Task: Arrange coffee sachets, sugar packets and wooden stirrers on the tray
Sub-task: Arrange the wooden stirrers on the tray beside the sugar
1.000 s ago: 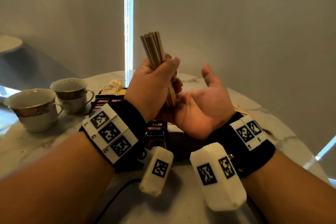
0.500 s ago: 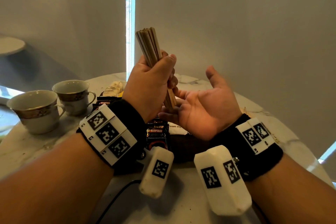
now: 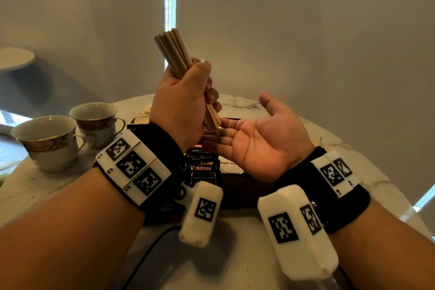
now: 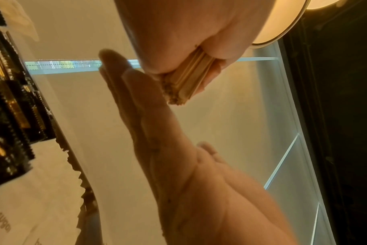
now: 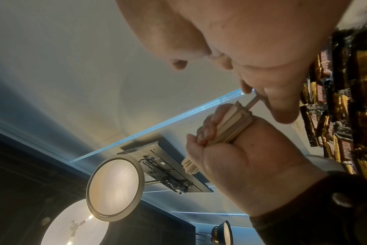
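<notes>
Dark tray (image 3: 247, 192) on marble surface (image 3: 230, 263) holding coffee sachets (image 3: 203, 170) and a sugar packet (image 3: 229, 166), left hand (image 3: 181, 101) grip clamped on upright wooden stirrers (image 3: 173, 50) above tray, right hand (image 3: 263, 141) palm-up, fingers relaxed, touching bundle's lower ends, two teacups (image 3: 50, 141) left.

The tray (image 3: 244, 192) sits on the table (image 3: 235, 266), sachets (image 3: 203, 170) at its left, a sugar packet (image 3: 229, 166) just right of them. Two cups (image 3: 50, 142) stand on the table's far left. Above the tray, the left hand (image 3: 181, 103) holds stirrers (image 3: 174, 52) upright; the right hand (image 3: 263, 141) lies beside it.
</notes>
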`<state>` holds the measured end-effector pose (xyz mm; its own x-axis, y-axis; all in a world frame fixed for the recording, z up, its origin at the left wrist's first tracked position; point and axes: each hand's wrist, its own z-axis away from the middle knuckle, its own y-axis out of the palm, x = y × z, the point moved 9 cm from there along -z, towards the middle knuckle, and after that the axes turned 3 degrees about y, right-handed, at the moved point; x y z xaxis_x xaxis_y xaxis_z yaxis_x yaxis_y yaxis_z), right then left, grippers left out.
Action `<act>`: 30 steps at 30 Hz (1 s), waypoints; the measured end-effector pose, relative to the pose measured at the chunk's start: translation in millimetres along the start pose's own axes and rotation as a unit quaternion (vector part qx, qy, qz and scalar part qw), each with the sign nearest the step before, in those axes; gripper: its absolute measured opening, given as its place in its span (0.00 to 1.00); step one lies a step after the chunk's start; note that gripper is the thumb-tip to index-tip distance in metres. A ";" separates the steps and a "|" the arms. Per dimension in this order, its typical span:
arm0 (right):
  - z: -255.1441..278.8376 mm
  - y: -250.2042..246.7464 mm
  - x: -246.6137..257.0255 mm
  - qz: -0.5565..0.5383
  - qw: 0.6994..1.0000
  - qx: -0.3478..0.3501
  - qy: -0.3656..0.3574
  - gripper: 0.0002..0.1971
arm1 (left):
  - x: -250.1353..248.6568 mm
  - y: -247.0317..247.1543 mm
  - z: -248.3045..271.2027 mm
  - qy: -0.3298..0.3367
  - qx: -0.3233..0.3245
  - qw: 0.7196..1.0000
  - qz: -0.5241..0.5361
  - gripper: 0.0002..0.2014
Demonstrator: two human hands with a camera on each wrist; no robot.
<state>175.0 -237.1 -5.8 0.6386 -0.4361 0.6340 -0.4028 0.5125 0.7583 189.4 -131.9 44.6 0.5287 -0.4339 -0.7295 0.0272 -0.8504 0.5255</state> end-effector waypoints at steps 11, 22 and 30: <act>0.7 0.2 -1.1 0.076 0.996 -0.037 -0.009 0.28 | -6.8 -7.4 -4.2 0.018 -0.023 0.999 0.019 0.08; 9.0 -1.6 8.9 -0.023 0.997 -0.049 -0.045 0.34 | 5.3 2.2 6.3 0.013 0.003 0.999 -0.045 0.08; 10.9 -6.2 13.7 -0.004 0.996 -0.069 -0.055 0.36 | 3.4 0.4 5.9 0.034 0.009 0.995 -0.097 0.07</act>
<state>179.1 -254.4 -0.2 0.5625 -0.5144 0.6472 -0.2995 0.6029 0.7395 186.2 -135.5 39.7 0.5716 -0.2395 -0.7848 0.1191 -0.9221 0.3682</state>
